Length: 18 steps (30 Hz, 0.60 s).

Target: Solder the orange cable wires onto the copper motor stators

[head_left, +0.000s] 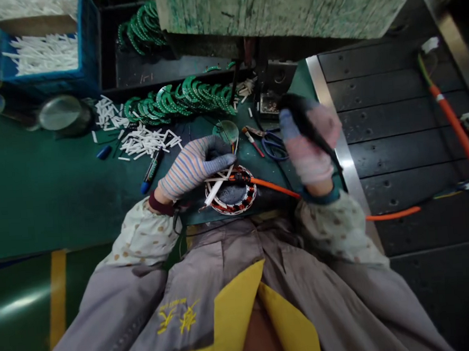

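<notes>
A ring-shaped motor stator (253, 196) with orange-red and black windings lies on the green bench in front of me. White tubes (216, 191) and wire ends cross its top. An orange cable (275, 185) runs from it to the right. My left hand (197, 162), in a striped glove, is closed at the stator's far left side, thumb and fingers pinching thin wires (233, 148). My right hand (310, 142), also gloved and blurred, grips a black-handled soldering iron (303, 119) above the bench's right side. Its front end is near a small metal holder (269, 104).
Green crescent-shaped boards (178, 100) and loose white tubes (147, 141) lie behind the stator. Blue-handled scissors (274, 145), a brush (253, 141) and a marker (151, 172) lie around it. A blue bin (87, 41) stands back left; a slatted conveyor (390, 129) runs along the right.
</notes>
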Each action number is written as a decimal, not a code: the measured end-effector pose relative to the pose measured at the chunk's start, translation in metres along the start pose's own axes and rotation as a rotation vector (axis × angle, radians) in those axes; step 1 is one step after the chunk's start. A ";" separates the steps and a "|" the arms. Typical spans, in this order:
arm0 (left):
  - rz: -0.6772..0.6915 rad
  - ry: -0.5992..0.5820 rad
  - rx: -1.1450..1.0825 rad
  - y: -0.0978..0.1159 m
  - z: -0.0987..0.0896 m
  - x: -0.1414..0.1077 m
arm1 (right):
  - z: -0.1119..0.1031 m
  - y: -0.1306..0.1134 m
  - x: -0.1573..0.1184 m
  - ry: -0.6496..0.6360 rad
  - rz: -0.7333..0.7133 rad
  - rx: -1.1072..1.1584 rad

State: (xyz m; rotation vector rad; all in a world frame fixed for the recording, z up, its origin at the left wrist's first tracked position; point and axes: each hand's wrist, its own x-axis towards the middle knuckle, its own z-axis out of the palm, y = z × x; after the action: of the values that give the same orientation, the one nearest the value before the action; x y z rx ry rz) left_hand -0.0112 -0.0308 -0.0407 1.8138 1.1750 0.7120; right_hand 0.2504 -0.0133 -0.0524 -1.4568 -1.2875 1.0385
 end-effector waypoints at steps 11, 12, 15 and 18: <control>0.020 0.198 0.060 0.016 0.019 -0.014 | 0.045 0.025 -0.076 0.165 -0.670 -0.683; 0.010 0.196 0.058 0.017 0.019 -0.016 | 0.048 0.026 -0.073 0.198 -0.691 -0.674; -0.036 0.171 0.065 0.020 0.017 -0.022 | 0.052 0.029 -0.069 0.271 -0.756 -0.580; -0.065 0.161 0.063 0.021 0.016 -0.027 | 0.048 0.029 -0.074 0.280 -0.780 -0.472</control>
State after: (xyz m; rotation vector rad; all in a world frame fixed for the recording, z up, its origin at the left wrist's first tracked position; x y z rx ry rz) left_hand 0.0000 -0.0650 -0.0301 1.7876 1.3685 0.8034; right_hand 0.2034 -0.0835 -0.0903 -1.1816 -1.7422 0.0152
